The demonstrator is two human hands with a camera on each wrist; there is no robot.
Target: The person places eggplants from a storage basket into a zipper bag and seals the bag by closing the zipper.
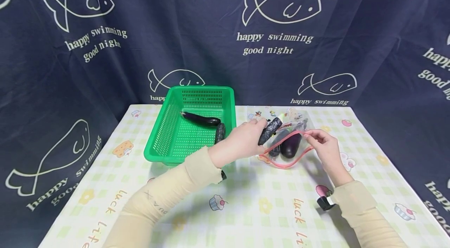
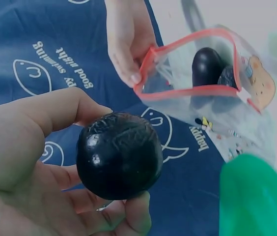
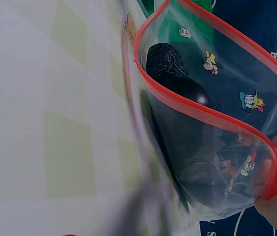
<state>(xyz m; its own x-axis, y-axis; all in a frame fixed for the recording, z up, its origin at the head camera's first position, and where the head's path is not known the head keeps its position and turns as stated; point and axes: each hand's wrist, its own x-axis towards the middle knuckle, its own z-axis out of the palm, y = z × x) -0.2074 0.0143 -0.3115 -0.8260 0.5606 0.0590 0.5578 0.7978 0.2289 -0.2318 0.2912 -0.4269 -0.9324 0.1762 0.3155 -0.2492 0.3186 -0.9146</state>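
Two dark veggies (image 1: 201,119) sit in the green basket (image 1: 158,157), then the left hand (image 1: 247,138) has its fingers wrapped round a wrinkly dark one (image 1: 270,131) near a clear bag (image 1: 283,166), eggplant (image 1: 290,147) inside, red rim pinched by the right hand (image 1: 325,151).

Behind the pale checked table (image 1: 253,216) hangs a navy fish-printed cloth curtain (image 1: 211,50). On the left half stands a green rectangular plastic basket (image 1: 165,159); in it, a long glossy black eggplant (image 1: 202,119) and, by the right wall, a wrinkled dark cylindrical vegetable (image 1: 220,132). Right of it from here — a clear red-rimmed plastic bag (image 1: 282,166), holding a plump purple eggplant (image 1: 291,147) and a rough black vegetable (image 3: 165,58). The left hand (image 1: 246,138), between basket and bag, holds a mottled dark vegetable (image 1: 270,131); the right hand (image 1: 325,150) grips the bag's right end.
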